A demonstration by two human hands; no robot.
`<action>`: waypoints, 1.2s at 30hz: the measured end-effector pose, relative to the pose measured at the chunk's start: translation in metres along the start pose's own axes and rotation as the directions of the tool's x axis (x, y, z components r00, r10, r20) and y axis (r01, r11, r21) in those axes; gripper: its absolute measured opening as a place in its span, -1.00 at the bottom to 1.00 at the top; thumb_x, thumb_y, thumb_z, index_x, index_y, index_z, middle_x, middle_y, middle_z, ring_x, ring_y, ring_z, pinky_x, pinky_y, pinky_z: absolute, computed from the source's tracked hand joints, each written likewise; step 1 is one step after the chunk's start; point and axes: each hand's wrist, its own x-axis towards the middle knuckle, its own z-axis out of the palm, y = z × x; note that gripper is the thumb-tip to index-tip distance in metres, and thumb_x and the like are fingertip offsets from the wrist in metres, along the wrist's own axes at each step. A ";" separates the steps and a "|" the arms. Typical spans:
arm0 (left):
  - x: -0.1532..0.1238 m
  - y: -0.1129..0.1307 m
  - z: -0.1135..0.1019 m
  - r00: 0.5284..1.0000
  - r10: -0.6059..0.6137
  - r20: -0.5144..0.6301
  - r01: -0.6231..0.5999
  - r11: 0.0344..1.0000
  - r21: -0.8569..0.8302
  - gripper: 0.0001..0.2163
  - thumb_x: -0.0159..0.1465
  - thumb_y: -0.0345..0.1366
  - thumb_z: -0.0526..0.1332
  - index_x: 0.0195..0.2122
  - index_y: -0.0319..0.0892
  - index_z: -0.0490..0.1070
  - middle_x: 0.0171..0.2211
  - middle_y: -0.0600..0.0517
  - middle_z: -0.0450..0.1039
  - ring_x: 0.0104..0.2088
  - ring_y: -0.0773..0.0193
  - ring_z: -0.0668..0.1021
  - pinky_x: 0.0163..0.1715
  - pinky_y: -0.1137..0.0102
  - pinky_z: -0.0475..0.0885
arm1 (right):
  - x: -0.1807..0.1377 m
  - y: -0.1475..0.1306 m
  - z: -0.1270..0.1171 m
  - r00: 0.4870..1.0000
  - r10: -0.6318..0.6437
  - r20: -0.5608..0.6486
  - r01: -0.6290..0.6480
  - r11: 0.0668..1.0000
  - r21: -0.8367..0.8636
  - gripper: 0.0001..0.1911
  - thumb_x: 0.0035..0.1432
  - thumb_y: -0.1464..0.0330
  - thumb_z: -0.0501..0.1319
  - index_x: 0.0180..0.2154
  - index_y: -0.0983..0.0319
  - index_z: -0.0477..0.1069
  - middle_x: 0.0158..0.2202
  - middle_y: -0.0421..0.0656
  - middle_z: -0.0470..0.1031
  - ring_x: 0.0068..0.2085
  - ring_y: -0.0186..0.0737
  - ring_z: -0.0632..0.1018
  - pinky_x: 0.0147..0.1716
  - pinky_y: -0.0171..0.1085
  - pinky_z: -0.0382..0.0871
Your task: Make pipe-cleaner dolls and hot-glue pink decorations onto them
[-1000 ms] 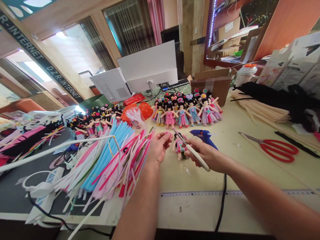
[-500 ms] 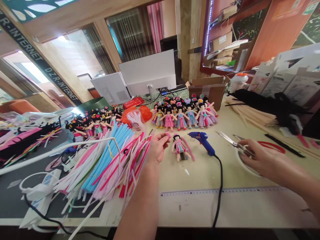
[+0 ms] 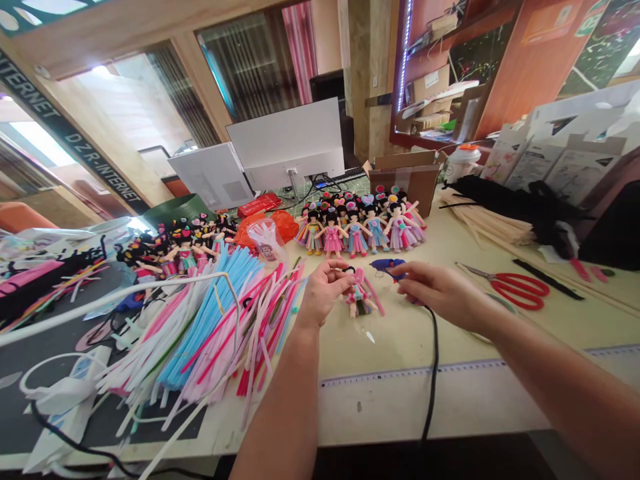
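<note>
My left hand (image 3: 324, 291) is pinched on a small pink piece, its fingertips just above the head of a little doll (image 3: 361, 299) in a pink dress that lies on the table. My right hand (image 3: 436, 291) lies over the handle of a blue glue gun (image 3: 384, 265), fingers curled around it. The gun's nozzle points left toward the doll, and its black cord (image 3: 431, 373) runs from under the hand to the table's front edge.
A heap of blue, pink and white pipe cleaners (image 3: 220, 313) lies on the left. Rows of finished dolls (image 3: 360, 227) stand behind, with more dolls (image 3: 175, 250) at the left. Red scissors (image 3: 517, 288) lie at the right. A ruler (image 3: 450, 369) lies along the front.
My right hand carried white-handled scissors to the right, set them down near the red scissors, and came back onto the glue gun. My left hand kept its pinch and barely moved.
</note>
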 end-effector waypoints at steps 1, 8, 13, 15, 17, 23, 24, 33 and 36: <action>-0.001 0.000 0.001 1.000 0.011 0.012 -0.011 1.000 0.009 -0.59 -0.07 -0.21 0.47 -0.26 -0.21 0.36 -0.54 0.12 0.47 -0.54 0.38 0.51 -0.43 0.42 0.42 | 0.007 -0.007 0.011 0.999 0.028 0.028 -0.031 0.991 0.133 -0.64 0.15 0.19 0.13 -0.07 0.22 0.42 -0.42 -0.16 0.54 -0.41 -0.26 0.54 -0.43 -0.30 0.43; -0.003 -0.004 0.004 0.994 0.006 0.107 -0.012 0.998 0.062 -0.62 0.03 -0.17 0.41 -0.21 -0.20 0.37 -0.48 0.09 0.50 -0.49 0.34 0.55 -0.43 0.43 0.42 | 0.033 -0.014 0.050 0.981 0.080 0.175 -0.166 0.813 0.558 -0.67 0.00 0.09 0.30 -0.39 0.24 0.39 -0.57 -0.24 0.44 -0.56 -0.38 0.45 -0.62 -0.39 0.37; -0.001 -0.007 0.001 0.999 -0.002 0.050 -0.001 0.998 0.060 -0.62 0.04 -0.15 0.40 -0.19 -0.20 0.39 -0.46 0.06 0.53 -0.46 0.31 0.57 -0.36 0.39 0.44 | 0.035 -0.009 0.050 0.975 0.152 0.161 -0.220 0.741 0.635 -0.70 -0.02 0.13 0.32 -0.41 0.26 0.44 -0.54 -0.20 0.49 -0.53 -0.38 0.49 -0.60 -0.41 0.37; 0.001 -0.011 -0.002 1.000 -0.008 -0.020 0.010 0.997 0.080 -0.67 0.07 -0.12 0.36 -0.22 -0.21 0.41 -0.45 0.02 0.54 -0.47 0.32 0.56 -0.38 0.40 0.43 | 0.036 -0.006 0.051 0.978 0.161 0.135 -0.211 0.747 0.631 -0.71 0.00 0.15 0.30 -0.44 0.25 0.42 -0.57 -0.22 0.46 -0.55 -0.38 0.47 -0.61 -0.41 0.34; 0.006 -0.014 -0.005 0.987 -0.015 -0.158 0.035 0.991 0.127 -0.74 0.11 -0.12 0.30 -0.31 -0.21 0.43 -0.45 0.01 0.54 -0.50 0.36 0.52 -0.44 0.44 0.38 | 0.036 -0.002 0.054 0.979 0.132 0.155 -0.200 0.772 0.603 -0.72 0.03 0.15 0.28 -0.46 0.24 0.40 -0.60 -0.24 0.43 -0.57 -0.39 0.44 -0.62 -0.41 0.31; 0.058 -0.017 -0.019 0.936 0.110 -0.334 0.086 0.849 0.521 -0.84 0.12 -0.24 0.21 -0.34 -0.20 0.49 -0.46 0.01 0.53 -0.51 0.36 0.50 -0.45 0.45 0.35 | 0.025 0.016 0.070 0.979 -0.104 0.173 0.015 0.893 0.449 -0.70 0.19 0.18 0.13 -0.44 0.25 0.42 -0.61 -0.26 0.37 -0.57 -0.39 0.40 -0.58 -0.40 0.27; 0.070 -0.016 -0.022 0.929 0.136 -0.345 0.089 0.820 0.565 -0.86 0.13 -0.28 0.19 -0.35 -0.20 0.49 -0.45 0.02 0.53 -0.50 0.34 0.51 -0.42 0.43 0.37 | 0.021 0.017 0.071 0.977 -0.151 0.152 0.073 0.902 0.425 -0.70 0.22 0.20 0.10 -0.41 0.25 0.44 -0.58 -0.24 0.40 -0.55 -0.38 0.41 -0.56 -0.39 0.28; 0.135 -0.018 -0.032 0.898 0.323 -0.298 0.106 0.499 0.860 -0.98 0.07 -0.39 0.25 -0.45 -0.13 0.45 -0.33 0.00 0.51 -0.25 0.21 0.49 -0.14 0.32 0.32 | 0.002 0.016 0.067 0.838 -0.545 -0.006 0.534 0.820 0.204 -0.75 0.33 0.34 0.04 -0.33 0.22 0.44 -0.40 -0.15 0.54 -0.36 -0.31 0.53 -0.35 -0.35 0.33; 0.139 -0.020 -0.029 0.900 0.345 -0.268 0.108 0.418 0.902 -0.97 0.09 -0.39 0.25 -0.47 -0.14 0.43 -0.31 -0.02 0.48 -0.22 0.18 0.48 -0.12 0.30 0.31 | 0.003 0.017 0.068 0.826 -0.563 -0.005 0.555 0.813 0.173 -0.75 0.34 0.34 0.04 -0.32 0.22 0.43 -0.41 -0.16 0.53 -0.37 -0.31 0.52 -0.37 -0.36 0.31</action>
